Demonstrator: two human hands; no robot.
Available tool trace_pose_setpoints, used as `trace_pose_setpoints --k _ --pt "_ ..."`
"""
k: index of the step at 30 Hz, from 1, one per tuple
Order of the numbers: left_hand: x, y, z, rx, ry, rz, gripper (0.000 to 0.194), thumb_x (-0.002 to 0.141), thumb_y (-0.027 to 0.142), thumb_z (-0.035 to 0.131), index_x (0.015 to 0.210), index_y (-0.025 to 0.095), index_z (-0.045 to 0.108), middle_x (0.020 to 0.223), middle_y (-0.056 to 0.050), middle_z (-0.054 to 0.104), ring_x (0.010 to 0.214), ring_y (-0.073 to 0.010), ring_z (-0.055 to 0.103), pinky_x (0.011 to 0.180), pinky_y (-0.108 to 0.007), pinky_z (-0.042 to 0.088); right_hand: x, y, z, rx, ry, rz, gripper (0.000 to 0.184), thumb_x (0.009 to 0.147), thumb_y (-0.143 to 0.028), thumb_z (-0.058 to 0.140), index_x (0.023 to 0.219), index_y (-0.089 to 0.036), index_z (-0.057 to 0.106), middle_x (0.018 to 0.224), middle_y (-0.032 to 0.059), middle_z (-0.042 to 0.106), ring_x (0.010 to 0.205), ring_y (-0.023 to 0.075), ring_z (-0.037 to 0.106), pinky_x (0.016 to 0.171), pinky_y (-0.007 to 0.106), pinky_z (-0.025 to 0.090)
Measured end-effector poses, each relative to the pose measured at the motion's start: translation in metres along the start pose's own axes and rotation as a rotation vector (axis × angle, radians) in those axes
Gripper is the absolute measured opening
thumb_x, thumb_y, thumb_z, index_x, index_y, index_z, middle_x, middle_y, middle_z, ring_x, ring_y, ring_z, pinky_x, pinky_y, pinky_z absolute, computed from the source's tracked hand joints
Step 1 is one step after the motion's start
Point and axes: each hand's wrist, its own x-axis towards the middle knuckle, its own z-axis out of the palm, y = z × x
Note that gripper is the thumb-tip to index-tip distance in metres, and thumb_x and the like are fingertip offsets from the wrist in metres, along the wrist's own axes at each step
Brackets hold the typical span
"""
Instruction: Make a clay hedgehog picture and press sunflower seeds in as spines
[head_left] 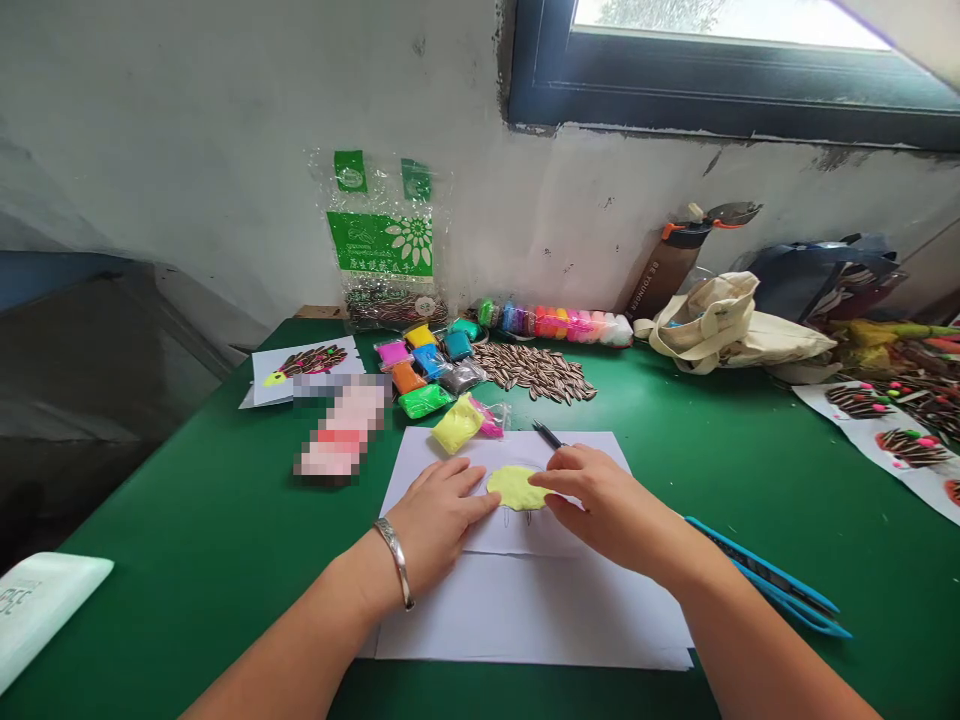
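A: What are the hands doing?

B: The left hand (pixel 439 515) lies flat on the paper, fingers together, their tips at the edge of a flattened yellow clay disc (pixel 516 488). A silver bangle (pixel 396 562) circles that wrist. The right hand (pixel 600 500) covers the disc's far side, fingers pressed together and slightly curved, pinching nothing.

A: Where's the disc, exactly?

B: Between both hands, on a white paper sheet (pixel 525 620), over thin pencil lines. The sheet lies on a green table (pixel 750 470).

A: Anything else close by?

B: Dark tweezers (pixel 547 434) sit just past the right hand's fingers, and blue-handled scissors (pixel 772 585) lie off to its right.

A: Any readable writing?

B: The brown bottle (pixel 652 270) seems to say "BE YOUNGER". The green label on the clear plastic bag (pixel 381 243) has characters too small to read, and the white box (pixel 45 615) shows only cut-off letters
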Motion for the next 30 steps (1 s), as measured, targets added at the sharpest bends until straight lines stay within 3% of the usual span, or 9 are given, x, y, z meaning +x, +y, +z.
trace_pose_setpoints --k 4,16,24,30 --pt "-0.001 -0.001 0.001 0.003 0.006 0.003 0.042 0.087 0.010 0.047 0.123 0.029 0.059 0.130 -0.009 0.055 0.122 -0.0310 0.045 0.100 -0.052 0.042 0.011 -0.008 0.014 -0.069 0.021 0.023 0.010 0.086 -0.019 0.059 0.086 -0.020 0.069 0.092 0.0059 0.062 0.090 0.0193 0.052 0.080 0.031 0.037" --pt "-0.001 0.001 -0.003 0.019 0.001 0.020 0.037 0.089 0.013 0.046 0.121 0.027 0.060 0.128 -0.009 0.055 0.120 -0.0306 0.046 0.099 -0.051 0.044 0.022 0.001 0.040 -0.193 0.068 0.026 0.006 0.086 -0.025 0.062 0.083 -0.020 0.063 0.089 0.0041 0.060 0.084 0.0173 0.049 0.075 0.029 0.032" --pt "0.000 0.000 -0.005 0.002 0.026 0.037 0.032 0.093 0.017 0.043 0.117 0.026 0.061 0.121 -0.010 0.058 0.113 -0.0293 0.050 0.095 -0.049 0.047 0.017 0.001 0.030 -0.010 0.167 0.086 0.011 0.083 -0.027 0.067 0.092 -0.021 0.064 0.095 0.0043 0.062 0.089 0.0194 0.051 0.077 0.031 0.035" --pt "0.002 -0.001 -0.011 -0.063 -0.004 0.042 0.030 0.094 0.015 0.039 0.110 0.020 0.064 0.111 -0.012 0.060 0.108 -0.0273 0.053 0.093 -0.045 0.049 0.022 0.002 0.042 -0.150 0.102 0.026 0.008 0.079 -0.025 0.070 0.082 -0.020 0.064 0.090 0.0036 0.061 0.086 0.0196 0.050 0.074 0.032 0.033"
